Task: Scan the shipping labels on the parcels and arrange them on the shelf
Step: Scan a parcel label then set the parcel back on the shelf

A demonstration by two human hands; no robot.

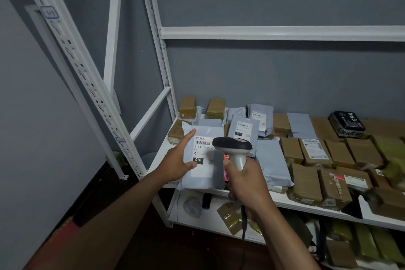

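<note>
My left hand (178, 161) holds a grey poly-mailer parcel (198, 178) upright at its left edge, thumb on the front, above the shelf's front-left corner. Its white shipping label (202, 151) faces me and reads 010. My right hand (245, 178) grips the handle of a barcode scanner (233, 146), whose black head sits just in front of the label's right side. The scanner's cable hangs down from my right hand.
The white metal shelf (306, 205) carries several grey mailers (243, 131) and brown boxes (315, 152) across its middle tier. A black box (347, 124) lies at the back right. More packets lie on the lower tier. White perforated uprights (87, 72) stand at left.
</note>
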